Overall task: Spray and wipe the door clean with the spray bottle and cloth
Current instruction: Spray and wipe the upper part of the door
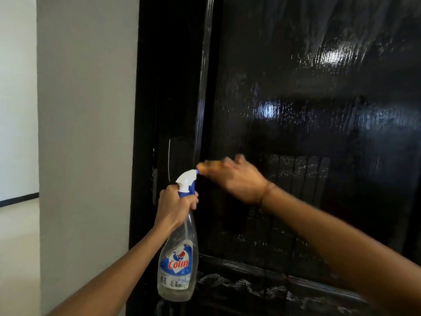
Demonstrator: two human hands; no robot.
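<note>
Plastic, clear and nearly empty, the spray bottle (178, 258) should feel light and a little slick, best taken at its narrow neck under the white-and-blue trigger head, which is just where the left hand (176, 207) is wrapped around it, upright beside the door's left edge. The right hand (237, 179) is blurred and pressed toward the door (307, 110), a yellowish scrap, probably the soft cloth (206, 167), bunched at its fingertips. Glossy black grained panels carry wet streaks and droplets.
</note>
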